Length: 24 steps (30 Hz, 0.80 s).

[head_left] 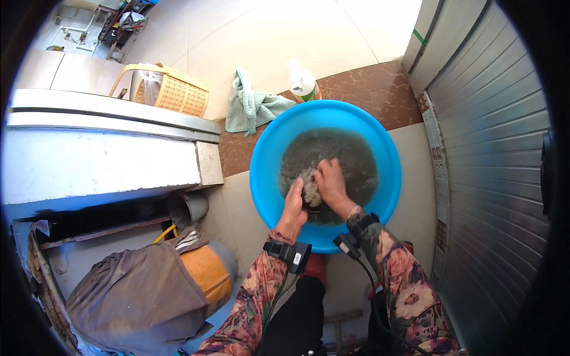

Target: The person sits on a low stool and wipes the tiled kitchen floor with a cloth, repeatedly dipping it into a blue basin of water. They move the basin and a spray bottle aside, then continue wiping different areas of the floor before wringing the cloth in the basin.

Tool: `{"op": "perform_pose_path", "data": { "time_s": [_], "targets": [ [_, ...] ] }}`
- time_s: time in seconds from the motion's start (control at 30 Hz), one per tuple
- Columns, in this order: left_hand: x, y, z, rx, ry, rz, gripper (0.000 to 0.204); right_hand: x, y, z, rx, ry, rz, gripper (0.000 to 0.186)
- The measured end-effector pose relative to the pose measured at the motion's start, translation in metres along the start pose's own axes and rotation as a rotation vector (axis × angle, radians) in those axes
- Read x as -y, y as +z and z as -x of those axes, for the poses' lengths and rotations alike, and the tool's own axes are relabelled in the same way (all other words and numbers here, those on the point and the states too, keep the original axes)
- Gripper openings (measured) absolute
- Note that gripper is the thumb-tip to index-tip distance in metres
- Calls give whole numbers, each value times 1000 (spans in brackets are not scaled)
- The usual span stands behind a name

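A round blue basin [265,178] stands on the floor in front of me, with murky grey-brown water [350,148] in it. Over its near half both hands work at a wet, beige-grey bundle [311,193]; it looks like soft cloth, but its exact kind is unclear. My left hand [292,209] is closed along the bundle's left side. From the right, my right hand [332,185] curls its fingers against the bundle's upper part, slightly smeared by motion. A dark edge shows under the bundle, close to the water.
Beyond the basin are a pale green cloth [252,105] and a white bottle [303,82]. A wicker basket [178,90] stands back left. A brown garment [139,296] covers an orange container [208,272] at left. A ribbed metal door [490,148] borders the right side.
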<state>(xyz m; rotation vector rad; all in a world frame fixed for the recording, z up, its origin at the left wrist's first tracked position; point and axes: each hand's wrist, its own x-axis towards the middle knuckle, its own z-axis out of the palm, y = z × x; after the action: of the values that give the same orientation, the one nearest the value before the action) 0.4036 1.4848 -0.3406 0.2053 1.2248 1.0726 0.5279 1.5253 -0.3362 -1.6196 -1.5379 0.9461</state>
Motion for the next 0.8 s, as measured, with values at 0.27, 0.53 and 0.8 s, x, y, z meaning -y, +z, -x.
{"op": "perform_pose_path", "data": {
  "time_s": [0.27,0.53,0.8],
  "targets": [
    [-31,9,21,-54,134,-903,67,-34,-32,-17,-151,118,297,29],
    [-14,14,11,249,771,-1020,81,90,-80,5,83,-460,80,15],
    [-18,7,13,272,653,-1118,95,71,-69,0,78,-372,308,21]
  ]
}}
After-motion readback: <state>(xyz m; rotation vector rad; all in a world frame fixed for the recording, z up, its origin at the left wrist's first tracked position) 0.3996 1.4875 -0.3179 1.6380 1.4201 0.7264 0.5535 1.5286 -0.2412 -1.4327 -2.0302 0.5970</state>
